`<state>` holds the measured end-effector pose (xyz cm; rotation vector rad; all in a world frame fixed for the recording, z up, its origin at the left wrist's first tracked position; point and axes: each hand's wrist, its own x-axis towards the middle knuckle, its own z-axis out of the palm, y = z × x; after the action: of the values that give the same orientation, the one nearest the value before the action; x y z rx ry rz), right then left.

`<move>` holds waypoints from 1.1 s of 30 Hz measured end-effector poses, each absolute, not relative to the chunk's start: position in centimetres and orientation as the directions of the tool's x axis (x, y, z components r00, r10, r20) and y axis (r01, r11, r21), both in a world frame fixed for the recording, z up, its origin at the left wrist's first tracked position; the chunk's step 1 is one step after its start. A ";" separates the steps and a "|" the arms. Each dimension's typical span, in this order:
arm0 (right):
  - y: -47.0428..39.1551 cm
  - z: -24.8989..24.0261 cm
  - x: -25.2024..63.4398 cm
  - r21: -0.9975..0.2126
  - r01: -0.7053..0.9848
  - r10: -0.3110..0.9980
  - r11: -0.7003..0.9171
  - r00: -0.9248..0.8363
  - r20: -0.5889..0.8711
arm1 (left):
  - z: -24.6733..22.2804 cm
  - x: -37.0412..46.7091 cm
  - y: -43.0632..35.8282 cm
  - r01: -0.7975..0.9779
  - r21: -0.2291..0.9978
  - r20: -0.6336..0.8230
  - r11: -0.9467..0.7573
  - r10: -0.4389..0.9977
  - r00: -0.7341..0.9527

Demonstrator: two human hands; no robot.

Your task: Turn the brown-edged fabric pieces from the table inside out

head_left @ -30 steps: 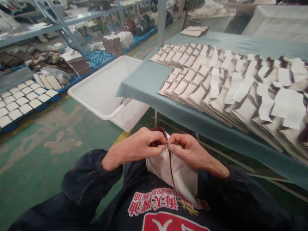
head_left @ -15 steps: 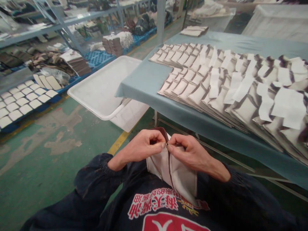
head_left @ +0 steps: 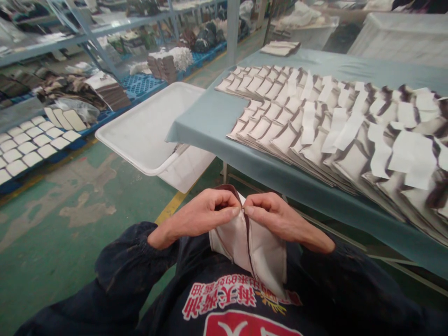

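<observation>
A cream fabric piece (head_left: 268, 252) with dark brown edging hangs in front of my apron, its dark seam running down the middle. My left hand (head_left: 206, 212) pinches its upper edge between thumb and bent fingers. Close against it, my right hand (head_left: 276, 214) pinches the same edge from the other side. The fingertips nearly meet at the top of the seam; what small detail lies between them is too fine to make out. Part of the brown edging rises behind my left fingers.
A table with a blue-green cover (head_left: 199, 116) stands ahead on the right, bearing rows of stacked cream pieces (head_left: 280, 135) with white paper strips (head_left: 381, 149). Left of it is a white plastic tub (head_left: 140, 135). Blue pallets (head_left: 140, 86) with stacks and a shelf rack stand farther left.
The view has shifted slightly. Both hands keep their pinch on the cream fabric piece, with the right fingers moved a little at the seam's top.
</observation>
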<state>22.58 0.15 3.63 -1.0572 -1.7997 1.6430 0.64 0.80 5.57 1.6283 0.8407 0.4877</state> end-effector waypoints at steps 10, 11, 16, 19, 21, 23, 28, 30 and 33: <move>0.3 3.1 22.5 -0.970 0.226 0.793 -0.092 -0.573 -0.208 | 5.2 1.1 0.8 0.288 0.957 -0.182 -0.008 0.759 0.625; 0.3 3.1 22.6 -0.967 0.245 0.797 -0.075 -0.568 -0.206 | 5.2 1.1 0.8 0.297 0.955 -0.188 -0.007 0.760 0.622; 0.4 3.1 23.3 -0.902 0.416 0.829 0.115 -0.540 -0.143 | 5.2 1.1 0.7 0.364 0.930 -0.204 -0.053 0.750 0.629; 0.6 3.2 23.7 -0.855 0.472 0.828 0.215 -0.552 -0.097 | 5.6 1.5 0.3 0.456 0.874 -0.159 -0.167 0.789 0.594; 0.6 3.3 23.8 -0.837 0.491 0.831 0.241 -0.550 -0.083 | 5.9 1.9 -0.1 0.538 0.800 -0.103 -0.265 0.823 0.558; 0.4 3.4 23.7 -0.821 0.514 0.845 0.247 -0.530 -0.078 | 6.0 2.3 -0.6 0.601 0.721 -0.051 -0.346 0.838 0.543; -0.5 3.1 23.1 -0.864 0.470 0.885 0.182 -0.461 -0.064 | 5.8 2.2 -0.7 0.557 0.756 -0.038 -0.344 0.827 0.562; -0.7 3.0 22.8 -0.880 0.451 0.907 0.148 -0.417 -0.062 | 5.6 1.9 -0.4 0.505 0.814 -0.064 -0.288 0.819 0.570; -0.9 2.8 22.7 -0.882 0.459 0.924 0.111 -0.373 -0.078 | 5.2 1.6 0.1 0.446 0.867 -0.100 -0.220 0.801 0.590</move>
<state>22.69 -0.88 2.76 -1.3411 -1.8906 1.2085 1.60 0.07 5.20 1.8578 1.0086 0.4632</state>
